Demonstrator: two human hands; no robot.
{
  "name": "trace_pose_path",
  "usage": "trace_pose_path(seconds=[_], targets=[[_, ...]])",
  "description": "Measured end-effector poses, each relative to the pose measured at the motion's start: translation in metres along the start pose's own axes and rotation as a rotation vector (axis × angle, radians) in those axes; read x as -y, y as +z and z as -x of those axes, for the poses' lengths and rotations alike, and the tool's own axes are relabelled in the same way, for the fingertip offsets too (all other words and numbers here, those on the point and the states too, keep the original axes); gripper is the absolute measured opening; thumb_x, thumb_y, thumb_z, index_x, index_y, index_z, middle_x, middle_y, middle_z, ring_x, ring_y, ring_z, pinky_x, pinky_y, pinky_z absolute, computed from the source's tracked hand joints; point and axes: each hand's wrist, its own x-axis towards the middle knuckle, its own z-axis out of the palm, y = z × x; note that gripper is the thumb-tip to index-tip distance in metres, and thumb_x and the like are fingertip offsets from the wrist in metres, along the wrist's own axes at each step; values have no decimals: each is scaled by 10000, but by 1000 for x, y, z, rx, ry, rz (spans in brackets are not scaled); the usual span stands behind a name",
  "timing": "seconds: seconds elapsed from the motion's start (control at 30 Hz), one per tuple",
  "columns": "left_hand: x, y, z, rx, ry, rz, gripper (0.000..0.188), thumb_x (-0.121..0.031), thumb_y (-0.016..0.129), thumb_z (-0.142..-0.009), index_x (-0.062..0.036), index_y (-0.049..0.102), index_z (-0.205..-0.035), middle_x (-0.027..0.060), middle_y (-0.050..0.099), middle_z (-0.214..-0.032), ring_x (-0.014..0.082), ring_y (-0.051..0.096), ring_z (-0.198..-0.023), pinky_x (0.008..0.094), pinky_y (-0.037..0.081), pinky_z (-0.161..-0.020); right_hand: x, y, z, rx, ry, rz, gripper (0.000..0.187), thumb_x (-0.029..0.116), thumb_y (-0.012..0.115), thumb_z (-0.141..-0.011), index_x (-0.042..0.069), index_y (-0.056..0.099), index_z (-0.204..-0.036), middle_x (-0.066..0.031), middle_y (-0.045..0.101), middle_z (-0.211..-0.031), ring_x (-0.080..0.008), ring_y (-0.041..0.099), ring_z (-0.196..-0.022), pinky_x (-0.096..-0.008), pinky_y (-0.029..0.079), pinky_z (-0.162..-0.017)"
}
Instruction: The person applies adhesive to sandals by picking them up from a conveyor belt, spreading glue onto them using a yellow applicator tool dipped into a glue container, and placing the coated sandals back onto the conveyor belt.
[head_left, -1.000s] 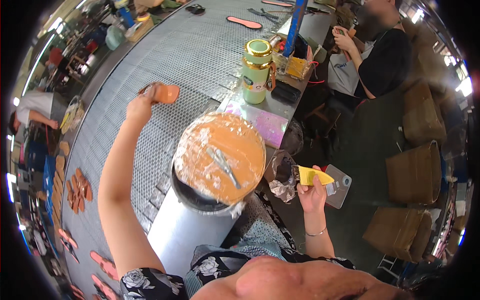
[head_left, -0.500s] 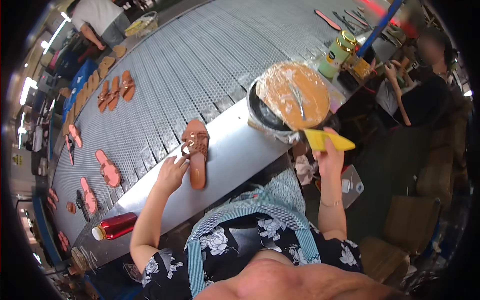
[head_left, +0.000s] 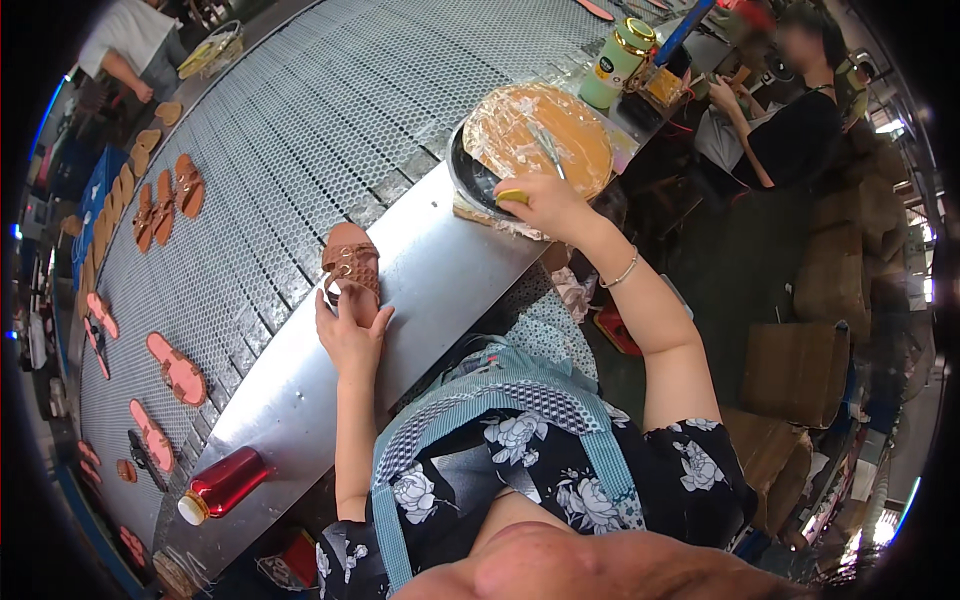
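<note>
A brown strappy sandal (head_left: pixel 350 247) with gold rings lies on the smooth metal ledge (head_left: pixel 410 265) in front of me. My left hand (head_left: pixel 352 335) is closed over its heel half, thumb on one side and fingers on the other. Something small and white (head_left: pixel 333 286) shows by the fingertips. My right hand (head_left: pixel 548 207) pinches a thin yellow pad (head_left: pixel 512 196), mostly hidden by the fingers, at the near rim of a black basin (head_left: pixel 465 165). A round orange-brown board (head_left: pixel 500 125) under clear film partly covers the basin. A slim metal tool (head_left: pixel 546 150) rests on the board.
Brown sandals (head_left: pixel 163 205) and pink-soled sandals (head_left: pixel 177 368) stand on the perforated conveyor (head_left: pixel 330 110). A red bottle (head_left: pixel 228 483) lies at the ledge's near left; a green flask (head_left: pixel 615 65) stands beyond the basin. Cardboard boxes (head_left: pixel 795 375) and a seated person (head_left: pixel 790 130) are on the right.
My right hand has moved left with the yellow pad, from beside the basin to its near rim. My left hand has shifted from the sandal's side to over its heel half.
</note>
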Motion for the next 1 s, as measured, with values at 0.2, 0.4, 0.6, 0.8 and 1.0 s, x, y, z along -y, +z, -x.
trace_pose_path(seconds=[0.2, 0.4, 0.6, 0.8, 1.0], targets=[[-18, 6, -24, 14, -57, -66, 763, -520, 788, -591, 6, 584, -1105, 231, 386, -1323, 403, 462, -1122, 462, 401, -923, -18, 1, 2, -160, 289, -497, 283, 250, 618, -837, 25, 646, -1006, -137, 665, -851, -240, 644, -784, -328, 492, -697], [-10, 21, -34, -69, 2, 50, 527, -332, 730, -713, 16, 604, -1088, 231, 466, -1237, 395, 471, -1108, 441, 411, -912, -10, 12, 24, -278, 332, -530, 266, 212, 609, -857, -4, 632, -1010, -110, 661, -800, -190, 628, -666, -292, 491, -618], [-9, 21, -41, 165, -513, 1225, 374, -287, 405, -985, -35, 543, -1223, 28, 596, -1019, 120, 550, -872, 287, 450, -800, 14, 43, 56, -417, 445, -887, 201, 159, 582, -902, 28, 602, -1052, -23, 628, -771, -58, 540, -536, -200, 451, -495], [-65, -9, -36, 455, -835, 2056, 489, -447, 309, -973, -84, 511, -1232, 112, 630, -1058, 228, 634, -832, 365, 538, -711, 73, 50, 56, -354, 205, -1157, 209, 111, 594, -906, 23, 582, -1096, -28, 624, -879, -63, 561, -647, -183, 476, -584], [-88, -24, -26, 585, -844, 2068, 489, -452, 297, -971, -119, 478, -1279, 102, 620, -1109, 229, 643, -869, 386, 548, -719, 86, 39, 36, -439, -90, -917, 201, 76, 600, -893, 18, 589, -1086, -56, 627, -907, -91, 585, -706, -215, 479, -613]])
